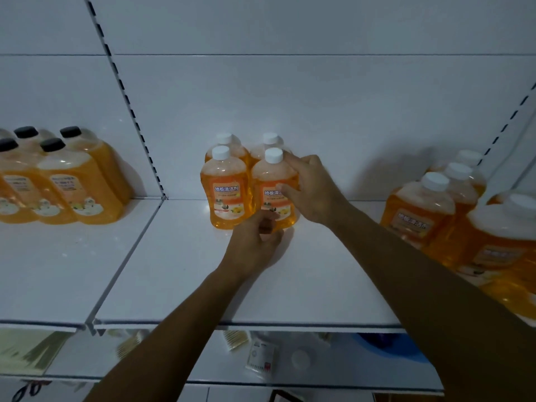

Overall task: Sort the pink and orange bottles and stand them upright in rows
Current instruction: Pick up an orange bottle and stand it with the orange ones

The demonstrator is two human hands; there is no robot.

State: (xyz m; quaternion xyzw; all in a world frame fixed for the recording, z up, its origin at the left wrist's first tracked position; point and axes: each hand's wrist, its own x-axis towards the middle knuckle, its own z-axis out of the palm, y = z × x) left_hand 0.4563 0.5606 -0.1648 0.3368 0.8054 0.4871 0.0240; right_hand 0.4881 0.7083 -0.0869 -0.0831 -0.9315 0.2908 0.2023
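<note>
Four orange bottles with white caps stand upright in a tight two-by-two block near the back of the white shelf (203,285). My right hand (311,188) grips the front right bottle (272,181) from the side, fingers curled round its shoulder and label. My left hand (255,242) is at the base of that same bottle, its fingers curled against the bottom edge where the bottle meets the shelf; I cannot tell whether they truly pinch it or only touch it. The front left bottle (224,190) stands just beside it, touching, and the two back bottles (229,142) show only their caps and shoulders behind.

On the next shelf section to my left stands a cluster of bigger orange bottles with black caps (66,181). To my right, more white-capped orange bottles (420,210) stand close together along the shelf edge.
</note>
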